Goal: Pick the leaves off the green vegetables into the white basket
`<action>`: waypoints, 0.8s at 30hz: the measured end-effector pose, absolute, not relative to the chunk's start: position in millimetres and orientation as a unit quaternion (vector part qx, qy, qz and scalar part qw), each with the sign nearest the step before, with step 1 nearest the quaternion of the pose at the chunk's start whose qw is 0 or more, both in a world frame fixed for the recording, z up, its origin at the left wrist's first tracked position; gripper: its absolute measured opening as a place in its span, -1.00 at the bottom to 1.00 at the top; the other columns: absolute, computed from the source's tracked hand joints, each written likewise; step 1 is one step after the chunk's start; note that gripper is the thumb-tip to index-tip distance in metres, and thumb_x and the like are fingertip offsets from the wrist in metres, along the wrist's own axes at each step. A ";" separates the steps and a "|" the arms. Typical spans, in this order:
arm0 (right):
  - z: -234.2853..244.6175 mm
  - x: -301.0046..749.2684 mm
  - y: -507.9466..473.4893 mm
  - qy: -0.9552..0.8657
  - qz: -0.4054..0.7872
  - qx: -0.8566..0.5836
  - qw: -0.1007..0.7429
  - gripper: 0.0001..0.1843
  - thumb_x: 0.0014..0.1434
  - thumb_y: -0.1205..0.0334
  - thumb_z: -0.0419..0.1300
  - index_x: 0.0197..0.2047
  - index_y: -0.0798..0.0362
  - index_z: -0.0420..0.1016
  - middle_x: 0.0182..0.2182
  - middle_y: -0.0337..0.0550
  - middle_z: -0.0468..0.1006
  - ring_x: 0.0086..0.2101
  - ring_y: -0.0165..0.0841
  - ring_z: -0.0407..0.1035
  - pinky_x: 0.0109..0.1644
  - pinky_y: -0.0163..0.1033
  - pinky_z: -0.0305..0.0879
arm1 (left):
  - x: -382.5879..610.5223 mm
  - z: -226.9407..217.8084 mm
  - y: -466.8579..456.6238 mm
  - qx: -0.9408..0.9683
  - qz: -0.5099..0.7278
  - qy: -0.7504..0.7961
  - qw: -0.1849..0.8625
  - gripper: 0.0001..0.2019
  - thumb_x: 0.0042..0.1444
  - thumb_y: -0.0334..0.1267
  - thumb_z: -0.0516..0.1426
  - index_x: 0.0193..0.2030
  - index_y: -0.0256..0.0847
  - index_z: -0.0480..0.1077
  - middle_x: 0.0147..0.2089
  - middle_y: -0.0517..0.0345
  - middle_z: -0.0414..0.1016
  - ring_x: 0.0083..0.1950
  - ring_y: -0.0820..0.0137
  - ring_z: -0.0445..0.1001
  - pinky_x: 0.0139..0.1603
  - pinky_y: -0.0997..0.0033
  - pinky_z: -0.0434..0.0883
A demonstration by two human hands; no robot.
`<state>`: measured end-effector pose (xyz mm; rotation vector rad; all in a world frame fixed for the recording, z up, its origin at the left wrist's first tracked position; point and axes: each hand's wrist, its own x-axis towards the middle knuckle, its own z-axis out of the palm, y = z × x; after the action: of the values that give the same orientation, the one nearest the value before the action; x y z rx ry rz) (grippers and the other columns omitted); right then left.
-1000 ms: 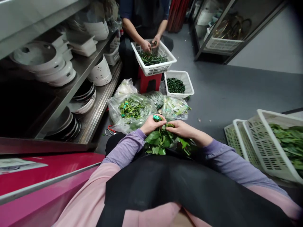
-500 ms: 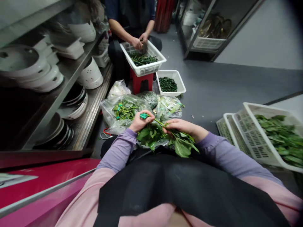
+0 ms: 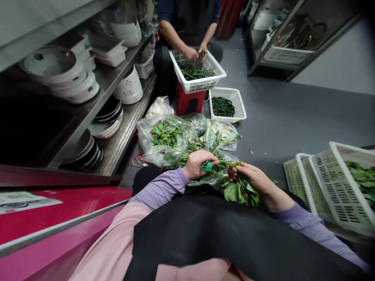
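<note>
My left hand point(image 3: 199, 164) is closed round green stems, whose cut ends and a green band point(image 3: 206, 167) show at the fingers. Closed at the right, my right hand point(image 3: 249, 175) grips a bunch of leafy greens point(image 3: 240, 190) with its leaves hanging down over my black apron point(image 3: 222, 226). A thin stem runs between the two hands. Just beyond them, an open clear plastic bag point(image 3: 146, 134) on the floor holds banded bundles of leafy greens point(image 3: 166, 134). Red-handled scissors point(image 3: 140, 160) lie left of my left hand.
A co-worker's hands point(image 3: 196, 54) work over a white basket point(image 3: 200, 86) of green stalks on a red stool point(image 3: 190, 101). Another white basket point(image 3: 241, 111) holds dark green pieces. White crates point(image 3: 336, 191) with leaves stand at right; a metal shelf point(image 3: 117, 58) of dishes is at left.
The view has swung left, so the surroundings sit further right. My hands have moved slightly apart, and the leaves under my right hand now hang bunched together.
</note>
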<state>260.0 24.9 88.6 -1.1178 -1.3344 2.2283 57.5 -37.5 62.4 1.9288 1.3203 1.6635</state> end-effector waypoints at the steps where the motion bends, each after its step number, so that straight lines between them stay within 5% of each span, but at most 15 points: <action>1: 89.1 256.8 23.0 -0.466 0.771 -0.393 0.183 -0.75 -0.01 0.07 0.24 -0.48 0.05 0.31 -0.55 -0.26 0.21 -0.49 -0.44 0.15 -0.36 -0.26 0.20 | 58.4 62.6 -38.6 0.687 0.571 0.436 0.109 -0.85 0.09 -0.23 0.13 -0.37 -0.25 0.46 -0.41 0.04 0.54 -0.34 0.43 0.49 -0.24 0.41 0.38; 10: 83.1 232.6 35.2 -0.385 0.732 -0.442 0.347 -0.67 -0.05 0.14 0.17 -0.58 0.00 0.04 -0.65 -0.36 0.02 -0.62 -0.51 -0.01 -0.56 -0.34 0.12 | 63.3 68.0 -46.2 0.772 0.533 0.344 -0.047 -0.87 0.10 -0.36 0.10 -0.22 -0.23 0.44 -0.36 0.03 0.56 -0.33 0.40 0.50 -0.29 0.36 0.38; 13: 84.4 262.0 68.4 -0.387 0.603 -0.488 0.498 -0.67 -0.06 0.13 0.17 -0.58 0.00 0.03 -0.69 -0.40 -0.02 -0.66 -0.52 -0.04 -0.60 -0.37 0.06 | 62.6 79.0 -53.3 0.781 0.539 0.311 -0.050 -0.86 0.07 -0.39 0.13 -0.21 -0.23 0.43 -0.37 0.04 0.55 -0.35 0.40 0.49 -0.33 0.37 0.38; 15: 94.4 283.4 82.5 -0.476 0.500 -0.495 0.528 -0.75 0.01 0.10 0.15 -0.53 0.00 0.16 -0.67 -0.38 0.08 -0.64 -0.50 0.03 -0.57 -0.36 0.09 | 61.4 84.7 -55.6 0.764 0.570 0.303 -0.018 -0.83 0.04 -0.40 0.16 -0.19 -0.24 0.43 -0.37 0.03 0.55 -0.34 0.40 0.50 -0.31 0.37 0.40; 20: 146.3 286.3 80.4 -0.850 0.276 -0.340 0.293 -0.77 0.01 0.05 0.25 -0.34 0.02 0.45 -0.50 -0.21 0.38 -0.47 -0.42 0.25 -0.35 -0.29 0.23 | 58.4 91.6 -51.4 0.623 0.683 0.335 0.183 -0.89 -0.02 -0.46 0.20 -0.32 -0.22 0.44 -0.40 0.10 0.51 -0.35 0.45 0.48 -0.28 0.43 0.43; 24: 169.9 250.7 76.3 -0.949 0.272 -0.117 0.112 -0.64 0.12 0.03 0.17 -0.08 0.04 0.49 -0.42 -0.14 0.44 -0.38 -0.39 0.32 -0.27 -0.31 0.24 | 54.8 93.9 -47.7 0.551 0.678 0.321 0.366 -0.95 -0.02 -0.37 0.23 -0.39 -0.23 0.42 -0.41 0.14 0.49 -0.40 0.46 0.48 -0.34 0.44 0.42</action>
<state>250.7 76.3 169.9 -0.3434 -2.7852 0.7984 54.8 -47.7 93.9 1.4170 0.8257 1.7417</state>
